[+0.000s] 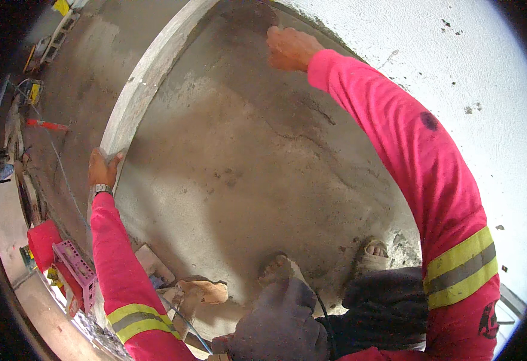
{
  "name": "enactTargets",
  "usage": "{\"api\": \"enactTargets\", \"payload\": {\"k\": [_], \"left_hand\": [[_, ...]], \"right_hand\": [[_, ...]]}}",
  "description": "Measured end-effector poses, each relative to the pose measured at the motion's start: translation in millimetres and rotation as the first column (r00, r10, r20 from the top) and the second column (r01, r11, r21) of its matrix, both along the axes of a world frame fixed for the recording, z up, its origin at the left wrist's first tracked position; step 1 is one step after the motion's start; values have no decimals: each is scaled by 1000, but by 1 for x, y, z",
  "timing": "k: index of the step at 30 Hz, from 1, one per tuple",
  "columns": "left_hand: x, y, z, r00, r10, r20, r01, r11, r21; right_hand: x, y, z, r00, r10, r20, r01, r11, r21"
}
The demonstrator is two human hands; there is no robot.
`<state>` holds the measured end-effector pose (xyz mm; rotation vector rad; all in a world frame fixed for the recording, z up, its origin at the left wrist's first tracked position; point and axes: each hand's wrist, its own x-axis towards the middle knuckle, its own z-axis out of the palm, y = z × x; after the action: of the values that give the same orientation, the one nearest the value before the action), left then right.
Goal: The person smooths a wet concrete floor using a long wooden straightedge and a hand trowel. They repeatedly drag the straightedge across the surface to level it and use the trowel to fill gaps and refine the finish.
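Note:
A long pale board (140, 84) stands on edge across the floor, curving in the view from the left up to the top. My left hand (103, 169), with a watch at the wrist, is closed round its near end, thumb on top. My right hand (292, 49) is stretched far forward, close to the foot of the white wall, its fingers curled closed. What it holds, if anything, is hidden. Below it lies the grey-brown cement floor (239, 144), with a darker, damp-looking patch (257, 21) just beyond the hand.
The rough white wall (456, 102) runs along the right. At the left lie a pink plastic crate (76, 265), a red container (44, 240), a red bar-like piece (48, 125) and a thin cord (59, 159). Torn brown paper (206, 291) lies near my feet. A hollow block (59, 39) stands at far left.

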<state>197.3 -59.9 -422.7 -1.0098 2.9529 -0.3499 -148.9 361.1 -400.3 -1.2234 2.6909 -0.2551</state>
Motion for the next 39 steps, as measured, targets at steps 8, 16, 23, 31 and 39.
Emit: {"api": "enactTargets", "payload": {"k": [8, 16, 23, 31, 39], "left_hand": [[-27, 34, 0, 990, 95, 104, -95, 995, -2], [-35, 28, -29, 999, 46, 13, -47, 995, 89], [-39, 20, -34, 999, 37, 15, -38, 995, 89], [-95, 31, -23, 992, -120, -48, 129, 944, 302], [-180, 72, -25, 995, -101, 14, 94, 963, 252]], "right_hand": [[11, 96, 68, 998, -36, 46, 40, 996, -83], [114, 218, 114, 935, -183, 304, 156, 981, 113], [171, 245, 105, 822, -320, 471, 301, 946, 118], [192, 244, 109, 740, -329, 586, 299, 942, 152], [196, 263, 100, 658, -392, 643, 376, 911, 170]]}}
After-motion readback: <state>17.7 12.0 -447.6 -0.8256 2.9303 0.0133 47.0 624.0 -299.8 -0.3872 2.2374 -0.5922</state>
